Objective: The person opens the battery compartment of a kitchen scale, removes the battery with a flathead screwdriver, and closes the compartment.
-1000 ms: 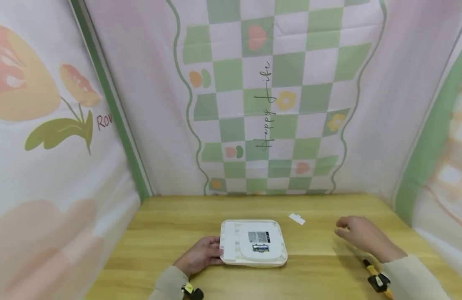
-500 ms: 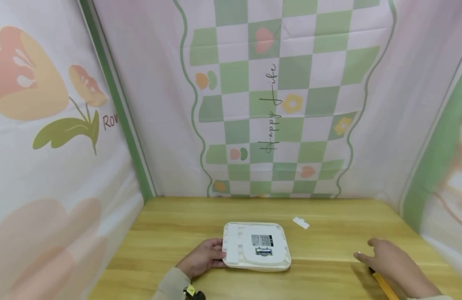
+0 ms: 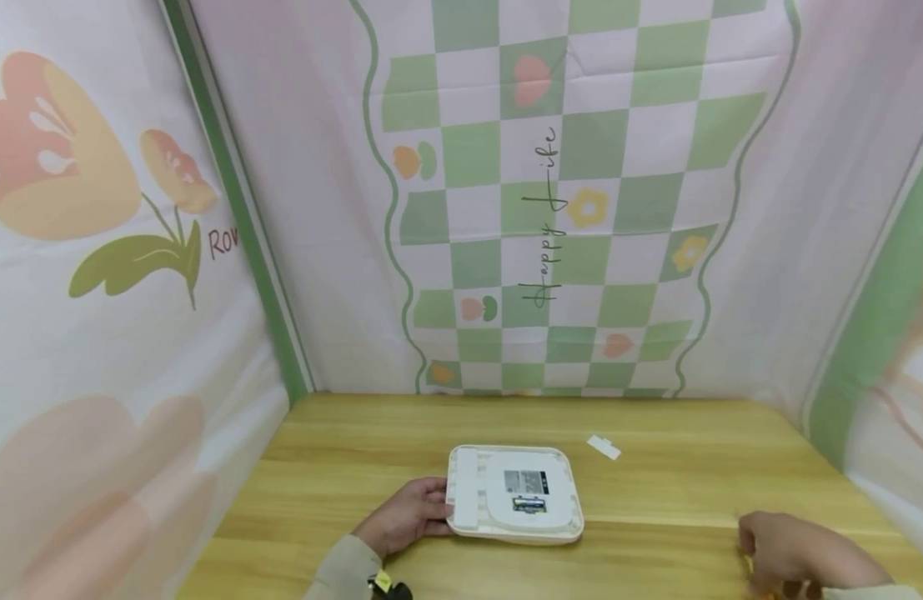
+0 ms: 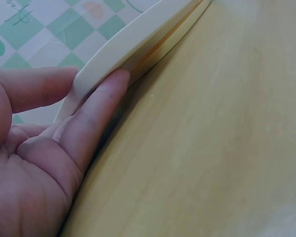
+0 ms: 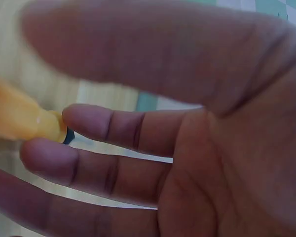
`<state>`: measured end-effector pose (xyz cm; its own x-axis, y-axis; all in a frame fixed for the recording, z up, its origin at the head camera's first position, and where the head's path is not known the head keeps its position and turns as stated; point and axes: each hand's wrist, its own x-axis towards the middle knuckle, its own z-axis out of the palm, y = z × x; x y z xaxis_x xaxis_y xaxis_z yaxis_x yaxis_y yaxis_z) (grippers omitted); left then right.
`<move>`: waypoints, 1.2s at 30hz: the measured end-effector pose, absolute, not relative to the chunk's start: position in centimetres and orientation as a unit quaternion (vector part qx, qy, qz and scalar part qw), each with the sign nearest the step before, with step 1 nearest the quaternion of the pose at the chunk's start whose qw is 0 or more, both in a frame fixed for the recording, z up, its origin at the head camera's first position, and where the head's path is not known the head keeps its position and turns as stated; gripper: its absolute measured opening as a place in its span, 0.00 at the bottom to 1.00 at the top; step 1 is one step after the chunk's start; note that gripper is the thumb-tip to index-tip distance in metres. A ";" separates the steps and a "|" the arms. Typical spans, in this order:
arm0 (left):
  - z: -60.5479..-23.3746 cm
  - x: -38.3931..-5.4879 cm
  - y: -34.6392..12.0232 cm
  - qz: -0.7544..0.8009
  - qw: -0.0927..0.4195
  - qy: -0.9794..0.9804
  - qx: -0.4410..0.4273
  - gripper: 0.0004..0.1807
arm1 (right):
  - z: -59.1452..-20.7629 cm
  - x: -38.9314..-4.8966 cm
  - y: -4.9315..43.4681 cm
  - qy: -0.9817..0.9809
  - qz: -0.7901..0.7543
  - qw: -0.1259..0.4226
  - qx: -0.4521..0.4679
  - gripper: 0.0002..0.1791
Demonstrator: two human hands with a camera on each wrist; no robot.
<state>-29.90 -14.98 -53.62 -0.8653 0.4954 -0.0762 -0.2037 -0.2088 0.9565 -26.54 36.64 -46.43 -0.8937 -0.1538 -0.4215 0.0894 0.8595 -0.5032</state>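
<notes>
A white rounded-square device lies underside up on the table, a grey-and-black label on its raised centre. Batteries show in its uncovered compartment. My left hand pinches the device's left edge, with fingertips against the pale rim in the left wrist view. A small white battery cover lies beyond the device to the right. At the lower right, my right hand is down by a screwdriver. In the right wrist view the yellow handle is at the fingertips, the thumb held apart.
The wood-grain table extends to a checkered fabric backdrop. A flower-print fabric wall stands on the left, another fabric panel on the right. A black-and-yellow strap piece sits at the left wrist.
My right hand has moved right and toward me, down to the screwdriver. My left hand keeps its grip on the device. The view has shifted slightly.
</notes>
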 end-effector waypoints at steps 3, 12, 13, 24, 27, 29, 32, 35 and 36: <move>-53.6 -29.8 -15.0 0.768 0.227 0.585 0.128 0.30 | -46.5 -26.3 36.5 0.920 -0.295 0.258 -0.010 0.18; -53.8 -29.7 -15.0 0.769 0.223 0.586 0.121 0.30 | -46.8 -26.2 35.5 0.928 -0.283 0.240 -0.037 0.13; -53.8 -29.7 -15.0 0.769 0.224 0.586 0.122 0.30 | -46.9 -26.2 35.3 0.930 -0.280 0.235 -0.038 0.12; -53.9 -29.8 -14.9 0.772 0.222 0.583 0.125 0.30 | -48.1 -27.1 34.6 0.967 -0.214 0.099 -0.091 0.14; -54.2 -29.9 -14.9 0.773 0.220 0.582 0.128 0.30 | -48.1 -27.4 34.5 0.972 -0.203 0.080 -0.090 0.12; -54.2 -29.9 -14.9 0.772 0.220 0.582 0.128 0.30 | -48.2 -27.5 34.5 0.974 -0.196 0.071 -0.086 0.13; -54.2 -30.0 -15.0 0.771 0.222 0.582 0.131 0.30 | -48.3 -27.5 34.6 0.977 -0.184 0.059 -0.087 0.15; -54.1 -30.0 -15.0 0.771 0.225 0.580 0.132 0.30 | -48.4 -27.4 34.7 0.979 -0.171 0.050 -0.097 0.18; -54.1 -30.0 -15.0 0.771 0.226 0.580 0.133 0.30 | -48.4 -27.4 34.8 0.979 -0.169 0.051 -0.099 0.19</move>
